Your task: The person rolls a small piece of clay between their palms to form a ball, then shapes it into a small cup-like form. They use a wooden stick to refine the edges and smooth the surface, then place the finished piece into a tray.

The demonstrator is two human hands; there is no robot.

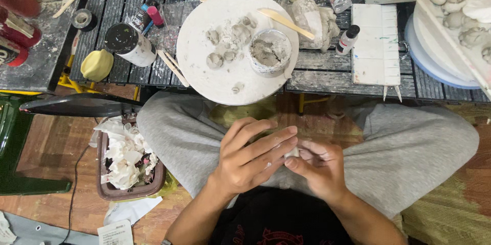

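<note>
Head view, left to right: a brown bin holds crumpled white paper; a small tub of grey clay sits on the round white board on the counter. Over the lap, left hand and right hand pinch a white clay lump.

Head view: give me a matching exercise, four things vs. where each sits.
Things:
1. small tub
2. wooden stick
3. yellow lump
4. bin of crumpled paper

Places:
A. on the floor beside the left knee
B. on the round white board, right side
C. on the slatted table, left of the board
D. lying across the tub's far rim

Pairs: 1-B, 2-D, 3-C, 4-A
</note>
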